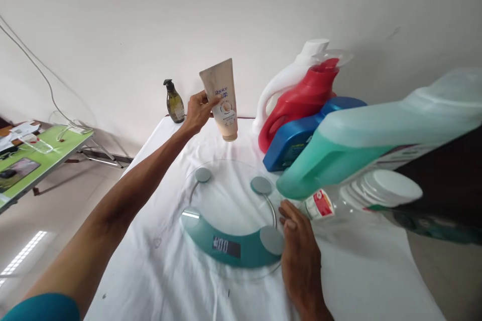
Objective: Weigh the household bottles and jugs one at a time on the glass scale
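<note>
My left hand [201, 110] is closed on the upper left side of a beige Rejoice squeeze tube [225, 103], held cap down beyond the scale. Whether its cap touches the cloth I cannot tell. In the middle of the table lies a round glass bathroom scale [226, 256] with a teal band and grey pads; its display [226, 246] shows zeros. At the scale's right edge rests my right hand [301, 256], fingers loosely stretched, holding nothing. Just beyond its fingertips stands a clear plastic bottle [350, 200] with a white cap and a red label.
A dark pump bottle [174, 103] stands at the back left. Along the right are a white jug [278, 83], a red jug [297, 103], a blue bottle [293, 140] and a large green-filled bottle [339, 145]. A green table [56, 148] stands far left. White cloth [150, 271] covers this table.
</note>
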`<state>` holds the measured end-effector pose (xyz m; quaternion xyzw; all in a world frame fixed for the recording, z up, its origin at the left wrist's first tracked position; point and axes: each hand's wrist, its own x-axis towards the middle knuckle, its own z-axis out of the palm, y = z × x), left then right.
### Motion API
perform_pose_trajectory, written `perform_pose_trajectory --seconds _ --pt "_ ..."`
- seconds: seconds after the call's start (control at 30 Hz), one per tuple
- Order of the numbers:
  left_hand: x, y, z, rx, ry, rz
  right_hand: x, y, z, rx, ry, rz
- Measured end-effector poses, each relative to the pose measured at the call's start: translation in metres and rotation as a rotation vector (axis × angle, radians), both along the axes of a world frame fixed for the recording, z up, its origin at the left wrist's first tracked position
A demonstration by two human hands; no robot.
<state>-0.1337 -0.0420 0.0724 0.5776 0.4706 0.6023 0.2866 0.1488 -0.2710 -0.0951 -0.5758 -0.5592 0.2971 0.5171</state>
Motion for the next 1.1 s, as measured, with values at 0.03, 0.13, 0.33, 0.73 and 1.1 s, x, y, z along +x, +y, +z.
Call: perform_pose_trajectory --seconds 0.03,0.13,0.33,0.73,1.1 --pt "-0.002 -0.021 0.009 -0.017 0.004 -0.048 -0.001 0.001 0.002 0.005 -0.018 0.011" --pt "0.0 -0.082 0.026 -0.048 0.023 -0.13 -0.005 0.004 0.008 0.035 -0.045 0.01" --pt "0.023 -0.157 0.006 -0.072 0.026 -0.218 -0.009 0.005 0.009 0.081 -0.057 0.022" --pt "0.044 -0.169 -0.034 0.044 -0.2 -0.225 -0.01 0.012 0.002 0.133 -0.06 0.014" --pt "0.045 -0.196 -0.036 0.067 -0.133 -0.214 -0.01 0.009 0.006 0.063 -0.048 0.003"
